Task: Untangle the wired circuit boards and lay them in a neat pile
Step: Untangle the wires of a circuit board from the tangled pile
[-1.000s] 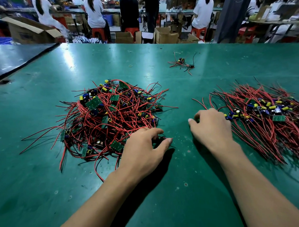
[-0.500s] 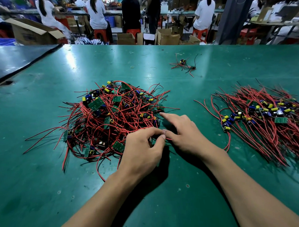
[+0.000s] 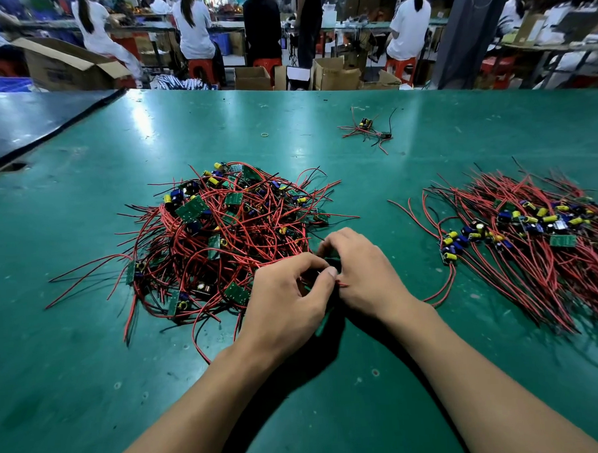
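A green table (image 3: 320, 122) is holding two heaps. The tangled heap (image 3: 222, 236) is sitting just left of the hands. The neat pile (image 3: 531, 250) is lying well apart on the right, with its wires all slanting one way. The left hand (image 3: 287, 295) and right hand (image 3: 361, 275) are meeting at the tangle's near edge. Their fingers are curling and pinching a red wire (image 3: 343, 284); its board is hiding. The right hand is nearer the neat pile, so it looks best placed to carry the board across.

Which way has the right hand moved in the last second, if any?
Yes. The right hand went left, away from the neat pile, to the near edge of the tangled pile, beside the left hand.
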Demonstrator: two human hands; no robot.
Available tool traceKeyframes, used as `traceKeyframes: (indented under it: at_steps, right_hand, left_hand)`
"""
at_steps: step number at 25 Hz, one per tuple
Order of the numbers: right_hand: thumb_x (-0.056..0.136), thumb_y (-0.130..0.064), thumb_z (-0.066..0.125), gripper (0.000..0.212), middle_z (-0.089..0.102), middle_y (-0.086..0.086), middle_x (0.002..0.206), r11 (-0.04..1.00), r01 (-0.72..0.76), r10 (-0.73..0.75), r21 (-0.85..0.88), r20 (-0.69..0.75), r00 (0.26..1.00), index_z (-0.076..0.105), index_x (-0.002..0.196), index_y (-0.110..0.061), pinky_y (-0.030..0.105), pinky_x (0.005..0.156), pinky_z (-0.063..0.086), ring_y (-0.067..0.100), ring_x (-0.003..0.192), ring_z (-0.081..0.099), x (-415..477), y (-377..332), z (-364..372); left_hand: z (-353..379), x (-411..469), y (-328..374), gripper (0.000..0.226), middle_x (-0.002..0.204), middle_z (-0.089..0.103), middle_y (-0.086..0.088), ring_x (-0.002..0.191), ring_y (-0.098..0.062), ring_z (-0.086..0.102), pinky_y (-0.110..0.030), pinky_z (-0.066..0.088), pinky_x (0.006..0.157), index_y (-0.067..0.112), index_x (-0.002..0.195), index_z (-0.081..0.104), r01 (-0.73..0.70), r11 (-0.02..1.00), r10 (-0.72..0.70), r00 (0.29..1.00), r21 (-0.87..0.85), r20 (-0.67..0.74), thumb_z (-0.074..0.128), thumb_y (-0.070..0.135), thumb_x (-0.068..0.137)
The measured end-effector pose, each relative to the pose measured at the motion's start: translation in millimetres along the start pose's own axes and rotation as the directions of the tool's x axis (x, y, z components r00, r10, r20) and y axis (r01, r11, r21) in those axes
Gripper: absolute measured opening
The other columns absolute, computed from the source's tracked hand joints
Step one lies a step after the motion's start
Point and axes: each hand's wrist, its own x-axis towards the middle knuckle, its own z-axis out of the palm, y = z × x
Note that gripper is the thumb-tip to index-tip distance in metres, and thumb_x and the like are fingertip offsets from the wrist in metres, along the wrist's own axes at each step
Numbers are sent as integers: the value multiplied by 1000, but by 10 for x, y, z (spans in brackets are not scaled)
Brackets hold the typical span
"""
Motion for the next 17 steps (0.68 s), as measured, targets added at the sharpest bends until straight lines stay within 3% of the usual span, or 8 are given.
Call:
traceKeyframes:
  at_steps: [3, 5, 7, 9, 11, 12, 15, 17]
  right_hand:
    - [74, -24, 74, 24, 68, -3, 91, 974, -99, 106, 204, -25, 994, 57, 90, -24, 33, 74, 50, 15, 80, 62, -19, 5, -63]
    - [73, -27, 80, 26, 69, -10, 81, 926, -135, 191, 353, -127, 973, 60, 90, -25, 20, 64, 47, 1, 61, 56, -9, 56, -142]
    - [78, -26, 81, 22, 70, -12, 83, 871, -161, 312, 464, -270, 911, 63, 92, -25, 15, 66, 47, -1, 62, 56, 27, 155, -241]
    - [84, -29, 76, 15, 73, -4, 86, 713, -225, 508, 665, -268, 818, 63, 90, -24, 26, 69, 49, 9, 66, 60, 81, 292, -356]
    - [90, -36, 69, 17, 72, 3, 85, 483, -296, 675, 824, -134, 726, 63, 91, -20, 28, 56, 45, 14, 60, 55, 104, 422, -431]
    - [92, -38, 66, 22, 70, 3, 83, 418, -317, 727, 851, -104, 679, 63, 93, -17, 26, 50, 42, 14, 56, 52, 94, 488, -456]
    - [93, -46, 60, 30, 67, 1, 81, 412, -315, 815, 855, -191, 548, 61, 89, -16, 26, 45, 35, 13, 51, 47, 46, 619, -519]
    - [94, -48, 58, 31, 68, 1, 79, 413, -281, 820, 866, -220, 528, 58, 82, -19, 26, 47, 32, 13, 48, 45, 45, 589, -532]
  left_hand:
    - [-2, -15, 7, 5, 65, 66, 14, 55, 1, 56, -16, 44, 54, 19, 86, 74, -35, 999, 36, 999, 10, -32, 69, 21, 86]
    - [-10, -18, 29, 6, 72, 69, 13, 62, 1, 60, -20, 49, 60, 18, 89, 74, -98, 994, 101, 993, 53, -63, 68, 20, 86]
    - [-11, -18, 46, 5, 78, 71, 9, 70, -3, 63, -24, 51, 68, 13, 89, 73, -169, 982, 177, 980, 86, -89, 69, 15, 86]
    - [-7, -17, 54, 5, 84, 72, 4, 77, -7, 64, -26, 52, 75, 8, 90, 73, -218, 971, 227, 970, 103, -90, 71, 10, 85]
    - [-6, -15, 47, 6, 86, 72, 2, 82, -10, 65, -26, 51, 78, 6, 91, 73, -233, 967, 242, 967, 107, -80, 71, 7, 85]
    - [-6, -14, 39, 6, 87, 72, 1, 82, -10, 65, -25, 51, 78, 5, 91, 73, -237, 966, 244, 967, 102, -72, 71, 6, 85]
    - [2, -15, 27, 6, 86, 72, 2, 81, -9, 65, -26, 51, 77, 6, 90, 73, -239, 967, 243, 969, 88, -43, 70, 6, 85]
    - [6, -13, 18, 6, 85, 72, 2, 80, -8, 65, -26, 51, 76, 6, 90, 73, -234, 969, 237, 971, 79, -37, 70, 5, 85]
